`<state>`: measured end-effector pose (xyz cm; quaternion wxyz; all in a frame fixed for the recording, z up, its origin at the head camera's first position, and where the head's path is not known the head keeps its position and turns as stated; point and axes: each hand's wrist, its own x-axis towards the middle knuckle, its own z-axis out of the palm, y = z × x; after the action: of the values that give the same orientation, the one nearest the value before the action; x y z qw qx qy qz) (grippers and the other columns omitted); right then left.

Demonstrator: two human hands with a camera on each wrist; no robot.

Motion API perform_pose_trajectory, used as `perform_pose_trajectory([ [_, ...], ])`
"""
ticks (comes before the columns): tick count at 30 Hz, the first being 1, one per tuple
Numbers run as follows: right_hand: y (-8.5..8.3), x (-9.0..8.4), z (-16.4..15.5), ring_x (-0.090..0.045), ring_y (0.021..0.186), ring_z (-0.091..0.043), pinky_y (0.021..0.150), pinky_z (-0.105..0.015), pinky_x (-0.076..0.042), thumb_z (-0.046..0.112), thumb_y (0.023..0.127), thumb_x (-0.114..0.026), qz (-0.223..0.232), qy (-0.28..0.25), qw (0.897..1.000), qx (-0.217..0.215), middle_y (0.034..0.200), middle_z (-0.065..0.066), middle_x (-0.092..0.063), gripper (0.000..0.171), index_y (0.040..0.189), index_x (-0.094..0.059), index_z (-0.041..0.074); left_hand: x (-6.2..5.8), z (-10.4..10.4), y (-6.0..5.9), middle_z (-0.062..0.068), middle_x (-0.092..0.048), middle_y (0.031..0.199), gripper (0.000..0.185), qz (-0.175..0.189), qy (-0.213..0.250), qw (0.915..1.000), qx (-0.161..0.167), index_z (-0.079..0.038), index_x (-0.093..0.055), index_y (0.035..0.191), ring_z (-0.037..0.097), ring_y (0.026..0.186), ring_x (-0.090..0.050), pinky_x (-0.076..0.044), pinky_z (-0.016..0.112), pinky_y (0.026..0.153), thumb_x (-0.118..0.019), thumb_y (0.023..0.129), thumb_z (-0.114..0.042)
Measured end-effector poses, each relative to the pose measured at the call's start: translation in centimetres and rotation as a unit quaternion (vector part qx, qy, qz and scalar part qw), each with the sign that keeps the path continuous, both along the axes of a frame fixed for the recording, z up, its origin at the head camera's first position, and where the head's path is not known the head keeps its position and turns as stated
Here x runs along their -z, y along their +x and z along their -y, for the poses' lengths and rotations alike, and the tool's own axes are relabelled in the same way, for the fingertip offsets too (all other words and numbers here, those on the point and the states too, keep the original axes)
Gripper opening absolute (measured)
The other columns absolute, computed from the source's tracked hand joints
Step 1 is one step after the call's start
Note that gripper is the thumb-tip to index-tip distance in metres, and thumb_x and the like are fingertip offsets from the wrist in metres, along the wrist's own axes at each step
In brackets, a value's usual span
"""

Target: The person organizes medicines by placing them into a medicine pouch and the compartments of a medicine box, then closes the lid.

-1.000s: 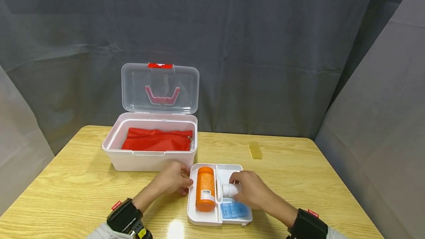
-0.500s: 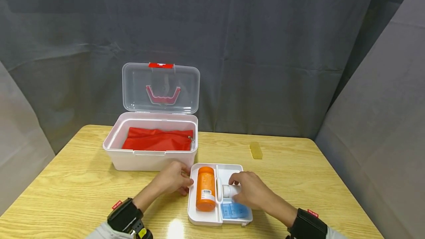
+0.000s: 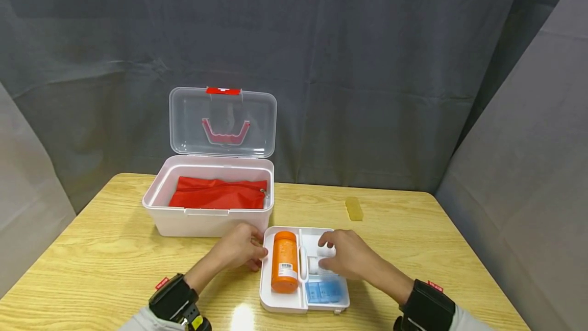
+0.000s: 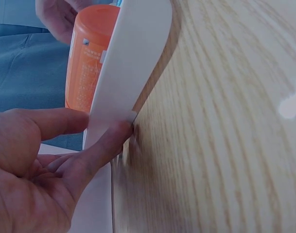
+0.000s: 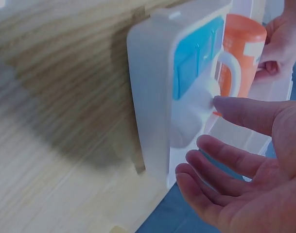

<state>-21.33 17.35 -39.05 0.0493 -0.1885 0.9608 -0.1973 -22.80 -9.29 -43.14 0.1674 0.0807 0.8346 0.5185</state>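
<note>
A white divided tray (image 3: 280, 303) lies on the wooden table in front of me. An orange bottle (image 3: 284, 261) lies in its left compartment. On the right a small white bottle (image 3: 315, 265) lies beside a blue pill box (image 3: 321, 290). My left hand (image 3: 250, 253) pinches the tray's left rim (image 4: 133, 63), thumb inside next to the orange bottle (image 4: 87, 63). My right hand (image 3: 328, 249) hovers over the white bottle (image 5: 189, 121) with its fingers (image 5: 220, 150) spread and relaxed, holding nothing. The wrist view also shows the pill box (image 5: 194, 58) and tray (image 5: 152, 97).
Behind the tray stands a white first-aid box (image 3: 206, 212) with its clear lid (image 3: 222, 121) raised and a red pouch (image 3: 216, 195) inside. A small yellowish block (image 3: 353, 208) lies at the back right of the table. Grey curtains surround the table.
My right hand has let go of the white bottle, which now lies in the tray, and has shifted slightly away with its fingers spread. The left hand has not moved.
</note>
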Motion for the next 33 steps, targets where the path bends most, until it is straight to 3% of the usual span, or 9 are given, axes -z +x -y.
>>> perform_pose_trajectory([
  [6, -1.3, -0.4, -0.7, -0.064, 0.082, -0.02, 0.071, -0.039, -0.055, 0.016, 0.083, -0.08, -0.027, -0.009, 0.999, 0.031, 0.093, -0.009, -0.07, 0.022, 0.102, -0.073, 0.007, 0.0, 0.0, 0.0, 0.013, -0.072, 0.079, 0.019, 0.001, 0.004, 1.0, -0.001, 0.011, -0.066, 0.103, 0.02, 0.06, -0.07, -0.062, 0.034, 0.058, -0.073, 0.087, 0.002],
  [12, -3.5, 0.1, -2.0, -0.067, 0.081, -0.025, 0.066, -0.038, -0.055, 0.014, 0.087, -0.074, -0.064, -0.025, 0.996, 0.064, 0.092, -0.012, -0.071, 0.024, 0.108, -0.072, 0.003, 0.1, 0.0, 0.0, 0.013, -0.071, 0.078, 0.018, 0.0, 0.0, 1.0, -0.003, 0.01, -0.066, 0.101, 0.021, 0.06, -0.07, -0.062, 0.035, 0.058, -0.073, 0.087, 0.002],
  [20, -7.3, 0.6, -4.1, -0.069, 0.091, -0.036, 0.077, -0.049, -0.058, 0.013, 0.091, -0.067, -0.115, -0.024, 0.988, 0.096, 0.103, -0.023, -0.072, 0.029, 0.112, -0.068, -0.006, 0.2, 0.0, -0.1, 0.014, -0.072, 0.078, 0.02, 0.002, 0.006, 1.0, 0.002, 0.011, -0.065, 0.103, 0.021, 0.06, -0.07, -0.062, 0.035, 0.058, -0.072, 0.087, 0.003],
  [26, -9.5, 0.5, -5.7, -0.068, 0.091, -0.041, 0.081, -0.052, -0.057, 0.015, 0.091, -0.065, -0.091, 0.002, 0.988, 0.124, 0.107, -0.029, -0.07, 0.039, 0.118, -0.063, -0.013, 0.2, 0.0, -0.1, 0.014, -0.072, 0.08, 0.021, 0.001, 0.003, 1.0, 0.002, 0.011, -0.065, 0.104, 0.02, 0.06, -0.07, -0.062, 0.035, 0.058, -0.073, 0.087, 0.002],
  [33, -11.2, 0.5, -6.6, -0.061, 0.109, -0.055, 0.094, -0.059, -0.051, 0.014, 0.086, -0.064, -0.087, 0.016, 0.985, 0.146, 0.118, -0.037, -0.064, 0.047, 0.119, -0.06, -0.019, 0.2, 0.1, -0.1, 0.014, -0.072, 0.08, 0.022, 0.002, 0.007, 1.0, 0.003, 0.012, -0.065, 0.105, 0.021, 0.06, -0.07, -0.062, 0.035, 0.059, -0.073, 0.087, 0.002],
])
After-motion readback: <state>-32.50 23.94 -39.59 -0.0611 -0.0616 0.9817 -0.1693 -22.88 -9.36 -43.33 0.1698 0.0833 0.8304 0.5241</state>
